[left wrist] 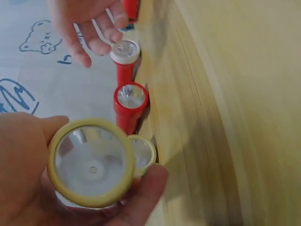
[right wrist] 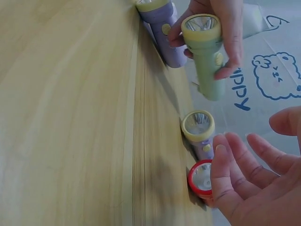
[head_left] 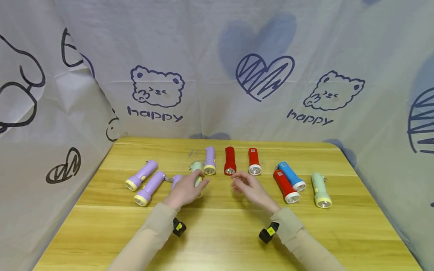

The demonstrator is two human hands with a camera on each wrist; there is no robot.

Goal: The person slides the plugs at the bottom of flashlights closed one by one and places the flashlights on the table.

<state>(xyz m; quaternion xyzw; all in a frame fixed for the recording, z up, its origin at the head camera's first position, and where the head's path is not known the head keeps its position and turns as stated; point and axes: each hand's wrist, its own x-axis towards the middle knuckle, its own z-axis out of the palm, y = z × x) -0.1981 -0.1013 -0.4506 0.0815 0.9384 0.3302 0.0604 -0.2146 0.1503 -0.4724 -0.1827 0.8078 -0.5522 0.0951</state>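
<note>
My left hand (head_left: 185, 188) grips a pale green flashlight (right wrist: 209, 75) with a yellow rim, held above the table; in the head view the fingers cover much of it. Its yellow-rimmed lens (left wrist: 91, 162) faces the left wrist camera. My right hand (head_left: 251, 191) hovers, fingers loosely bent, with nothing in it. Beyond the hands lie a purple flashlight (head_left: 210, 160), a red-rimmed red flashlight (head_left: 230, 160) and a white-rimmed red flashlight (head_left: 254, 162). Beside the left hand, another purple flashlight (head_left: 176, 180) is partly hidden.
Two purple flashlights, an outer one (head_left: 142, 175) and an inner one (head_left: 149, 188), lie at the left. At the right are a red flashlight (head_left: 286, 187), a blue flashlight (head_left: 292, 176) against it, and a green flashlight (head_left: 320, 190). A printed cloth (head_left: 210, 94) surrounds the wooden table (head_left: 220, 241).
</note>
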